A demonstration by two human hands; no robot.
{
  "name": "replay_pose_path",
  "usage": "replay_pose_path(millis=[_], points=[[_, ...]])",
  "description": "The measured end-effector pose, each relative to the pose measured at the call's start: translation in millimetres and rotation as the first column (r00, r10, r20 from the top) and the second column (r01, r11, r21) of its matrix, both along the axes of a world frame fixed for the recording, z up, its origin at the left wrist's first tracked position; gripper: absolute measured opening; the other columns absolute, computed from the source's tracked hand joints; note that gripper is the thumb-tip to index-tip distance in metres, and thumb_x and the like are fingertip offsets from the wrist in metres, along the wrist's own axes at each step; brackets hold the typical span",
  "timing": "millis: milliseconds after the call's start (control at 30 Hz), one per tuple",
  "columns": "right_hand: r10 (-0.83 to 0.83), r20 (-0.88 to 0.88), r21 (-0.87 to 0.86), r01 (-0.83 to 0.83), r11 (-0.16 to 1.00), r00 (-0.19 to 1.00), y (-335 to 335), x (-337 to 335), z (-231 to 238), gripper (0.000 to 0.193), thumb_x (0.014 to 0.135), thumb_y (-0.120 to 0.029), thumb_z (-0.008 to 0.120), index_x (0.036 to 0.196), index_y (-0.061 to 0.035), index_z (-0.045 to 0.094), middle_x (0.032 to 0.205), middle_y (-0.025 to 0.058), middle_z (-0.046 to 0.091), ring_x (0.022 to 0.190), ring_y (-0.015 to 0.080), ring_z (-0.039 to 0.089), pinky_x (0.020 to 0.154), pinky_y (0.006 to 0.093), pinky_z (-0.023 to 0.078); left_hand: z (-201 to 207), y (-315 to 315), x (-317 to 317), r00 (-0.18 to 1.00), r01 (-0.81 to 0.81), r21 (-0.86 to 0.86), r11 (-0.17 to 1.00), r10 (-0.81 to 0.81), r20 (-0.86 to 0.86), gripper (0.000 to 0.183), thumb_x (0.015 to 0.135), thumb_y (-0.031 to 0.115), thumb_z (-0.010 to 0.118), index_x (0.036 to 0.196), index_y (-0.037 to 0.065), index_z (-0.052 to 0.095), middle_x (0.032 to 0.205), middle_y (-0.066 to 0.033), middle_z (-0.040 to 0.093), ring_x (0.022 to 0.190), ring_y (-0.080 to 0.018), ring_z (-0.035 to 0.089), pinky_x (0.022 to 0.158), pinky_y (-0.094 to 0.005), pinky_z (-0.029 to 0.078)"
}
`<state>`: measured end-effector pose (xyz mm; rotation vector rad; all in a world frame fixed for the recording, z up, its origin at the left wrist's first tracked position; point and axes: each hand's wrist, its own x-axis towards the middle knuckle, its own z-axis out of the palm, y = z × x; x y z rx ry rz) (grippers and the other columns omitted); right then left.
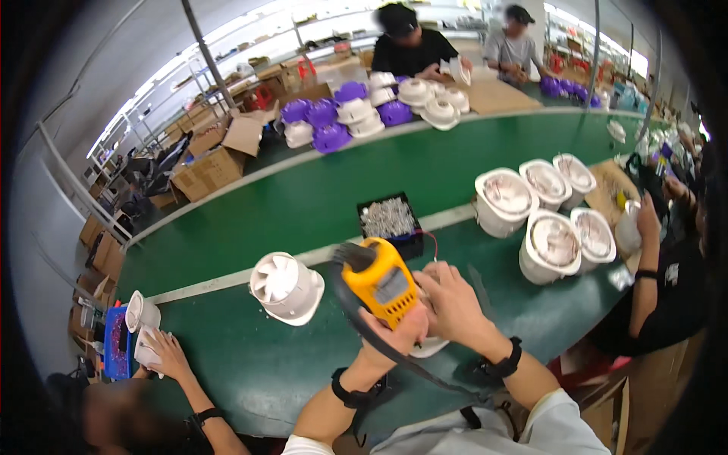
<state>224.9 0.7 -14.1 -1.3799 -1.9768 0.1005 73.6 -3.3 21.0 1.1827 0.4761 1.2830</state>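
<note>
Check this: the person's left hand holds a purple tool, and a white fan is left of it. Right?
Not purple: the head view shows the tool is mostly yellow. The left hand holds it, and the white fan is left of it.

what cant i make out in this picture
All in the head view:
- White part below the hands: mostly covered by the left hand, right hand and yellow tool.
- Yellow tool's working end: hidden by its body and the hands.
- Small pieces in the black tray: too small to identify.
- Co-worker at right: partly lost in the dark rim.
</note>
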Motion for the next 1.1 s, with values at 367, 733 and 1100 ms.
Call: replay_pose_path(millis=[367, 733, 1100], points=[[0.022, -0.076, 0.022, -0.021, 1.0, 0.997, 3.9, 3.3, -3.9, 0.041, 0.073, -0.006, 0.06, 0.113, 0.0014, 0.06, 0.108, 0.0176, 0.054, 0.095, 0.0349, 0.054, 0.081, 0.0432, 0.048, 37.0, -2.5, -24.0, 0.979, -0.181, 0.205, 0.962, 0.196, -0.054, 0.054, 0.085, 0.029, 0.072, 0.116, -0.005, 0.043, 0.064, -0.0082, 0.056, 0.051, -0.0146, 0.053, 0.048, -0.0248, 0.042], [-0.008, -0.18, 0.003, 0.008, 1.0, 0.984, 4.0, 5.6, -12.6, 0.041, 0.074, -0.007, 0.062, 0.113, 0.0031, 0.06, 0.109, 0.0169, 0.055, 0.097, 0.0346, 0.055, 0.082, 0.0426, 0.048, 26.7, -18.2, -6.5, 1.0, 0.009, 0.066, 0.998, -0.008, -0.016, 0.07, 0.084, 0.054, 0.067, 0.113, -0.001, 0.036, 0.067, -0.0091, 0.057, 0.059, -0.0197, 0.056, 0.057, -0.0333, 0.048], [-0.004, -0.205, 0.045, 0.014, 0.999, 0.979, 4.8, 7.1, -17.4, 0.04, 0.073, -0.008, 0.064, 0.11, 0.0049, 0.062, 0.11, 0.0166, 0.055, 0.097, 0.0331, 0.056, 0.082, 0.0421, 0.05, 19.2, -18.6, 7.7, 0.977, -0.117, 0.27, 0.956, 0.16, -0.14, 0.066, 0.087, 0.063, 0.055, 0.108, 0.004, 0.035, 0.055, -0.0061, 0.051, 0.036, -0.0174, 0.045, 0.037, -0.031, 0.041]])
